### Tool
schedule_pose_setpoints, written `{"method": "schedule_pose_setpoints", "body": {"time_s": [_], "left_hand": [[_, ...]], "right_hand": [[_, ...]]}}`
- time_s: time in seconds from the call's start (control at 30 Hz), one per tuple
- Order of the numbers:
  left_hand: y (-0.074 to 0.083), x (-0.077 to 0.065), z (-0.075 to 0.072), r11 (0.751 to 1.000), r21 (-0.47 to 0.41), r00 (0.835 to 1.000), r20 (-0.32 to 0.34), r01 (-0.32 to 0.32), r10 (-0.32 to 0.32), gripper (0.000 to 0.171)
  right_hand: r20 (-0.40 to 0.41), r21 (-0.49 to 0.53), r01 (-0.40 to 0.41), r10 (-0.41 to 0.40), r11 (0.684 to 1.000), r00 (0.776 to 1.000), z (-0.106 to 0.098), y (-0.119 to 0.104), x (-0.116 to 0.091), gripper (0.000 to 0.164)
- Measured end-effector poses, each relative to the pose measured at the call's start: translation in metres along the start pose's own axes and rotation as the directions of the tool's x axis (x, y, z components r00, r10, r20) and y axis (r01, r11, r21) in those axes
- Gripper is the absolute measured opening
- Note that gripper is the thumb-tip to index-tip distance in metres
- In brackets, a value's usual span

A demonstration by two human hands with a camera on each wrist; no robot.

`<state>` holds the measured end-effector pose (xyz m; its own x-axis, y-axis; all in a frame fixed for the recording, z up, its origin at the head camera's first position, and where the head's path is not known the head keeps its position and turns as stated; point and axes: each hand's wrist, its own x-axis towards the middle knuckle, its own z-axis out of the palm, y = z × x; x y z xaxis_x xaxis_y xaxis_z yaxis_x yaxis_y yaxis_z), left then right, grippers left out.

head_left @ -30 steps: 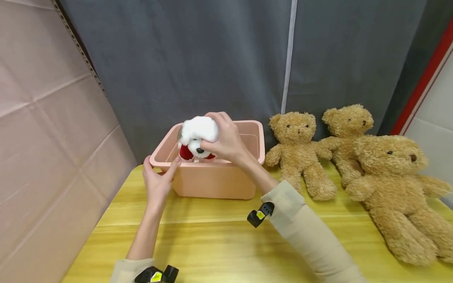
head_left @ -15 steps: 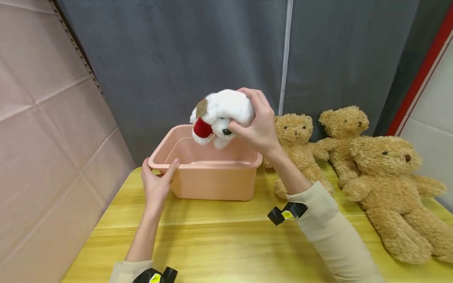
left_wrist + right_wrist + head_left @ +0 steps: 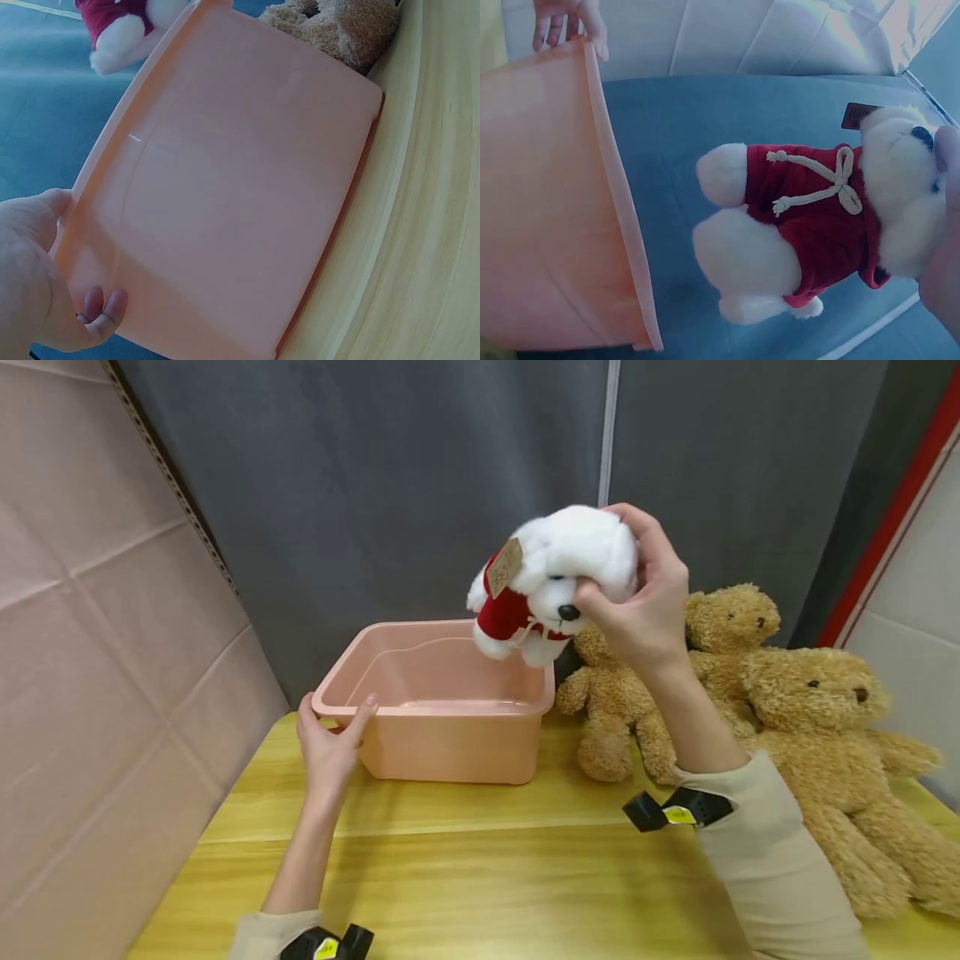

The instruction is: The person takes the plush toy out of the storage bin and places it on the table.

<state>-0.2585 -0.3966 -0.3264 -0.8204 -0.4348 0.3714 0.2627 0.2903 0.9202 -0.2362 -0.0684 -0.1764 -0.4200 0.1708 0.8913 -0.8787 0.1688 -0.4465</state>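
A white plush dog (image 3: 577,547) in a red hoodie with a white drawstring bow hangs in the air above the right end of a pink plastic bin (image 3: 450,747). My right hand (image 3: 648,589) grips it by the head, thumb pressed beside the black nose. A brown paper tag (image 3: 505,567) dangles near its ear. In the right wrist view the plush dog (image 3: 810,217) is wholly outside the bin's rim. My left hand (image 3: 330,747) holds the bin's near left corner, thumb over the rim and fingers beneath it. The bin's visible interior holds nothing.
Three tan teddy bears sit to the right: one bear (image 3: 607,718) beside the bin, partly behind my right arm, another bear (image 3: 731,618) behind, and a nearer bear (image 3: 832,735). A grey curtain (image 3: 375,485) hangs behind the wooden table (image 3: 450,877); a pale wall (image 3: 112,652) stands left.
My right hand has lifted the plush dog up out of the bin and carried it to the right, toward the bears. The left hand stays on the bin's corner.
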Motion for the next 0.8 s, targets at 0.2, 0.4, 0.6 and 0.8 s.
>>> {"method": "schedule_pose_setpoints", "body": {"time_s": [0.2,0.4,0.6,0.8], "left_hand": [[0.000,0.001,-0.001,1.000,0.004,1.000,-0.001,0.011,-0.011,0.082],[-0.001,0.001,-0.001,0.999,0.019,1.000,0.006,0.031,-0.031,0.086],[-0.001,0.001,-0.003,0.999,0.018,0.999,0.006,0.045,-0.045,0.086],[-0.001,0.004,-0.004,1.000,0.012,1.000,0.006,0.024,-0.025,0.083]], "right_hand": [[0.005,-0.023,0.099,-0.098,0.995,0.995,-0.024,0.012,0.002,0.045],[0.002,-0.126,0.064,-0.065,0.990,0.998,-0.047,0.019,-0.004,0.043],[0.009,-0.183,-0.008,0.010,0.983,1.000,-0.068,0.023,-0.014,0.042],[0.054,-0.191,-0.060,0.071,0.980,0.996,-0.089,0.035,-0.026,0.044]]}}
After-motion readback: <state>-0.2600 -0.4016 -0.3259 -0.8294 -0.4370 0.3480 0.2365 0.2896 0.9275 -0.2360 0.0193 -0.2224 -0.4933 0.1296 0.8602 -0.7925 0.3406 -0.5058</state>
